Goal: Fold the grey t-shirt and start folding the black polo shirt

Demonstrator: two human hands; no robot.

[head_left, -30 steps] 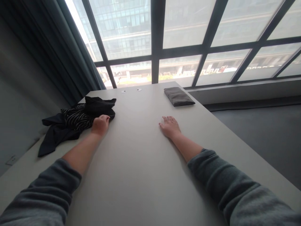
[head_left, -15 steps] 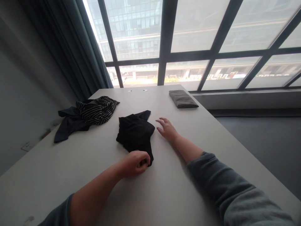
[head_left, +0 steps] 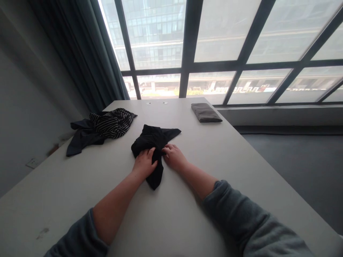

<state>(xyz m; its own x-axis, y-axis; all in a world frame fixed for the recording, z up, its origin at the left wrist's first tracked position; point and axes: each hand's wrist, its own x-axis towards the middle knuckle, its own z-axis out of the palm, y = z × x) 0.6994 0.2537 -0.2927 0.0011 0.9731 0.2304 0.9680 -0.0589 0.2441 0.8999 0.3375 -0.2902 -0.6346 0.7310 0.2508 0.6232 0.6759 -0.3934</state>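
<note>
A crumpled black garment [head_left: 150, 137] lies in the middle of the white table [head_left: 171, 221], one pointed part reaching right and another hanging toward me. My left hand [head_left: 144, 164] is on its near left side, the fingers bent into the cloth and the thumb apart from them. At the right edge of the garment, my right hand [head_left: 173, 156] has its fingers closed on the fabric. Folds hide some of the fingertips, and which kind of garment it is cannot be made out.
Toward the back left lies a heap with a black-and-white striped cloth [head_left: 114, 123] and a dark navy cloth [head_left: 84, 137]. A folded grey cloth [head_left: 206, 112] rests near the right edge. Beyond the table stand large windows [head_left: 211, 84] and a dark curtain [head_left: 80, 53].
My left hand has moved up and left from the garment's lower corner onto its body. My right hand has come in from beside the garment and taken its edge. The cloth has shifted shape.
</note>
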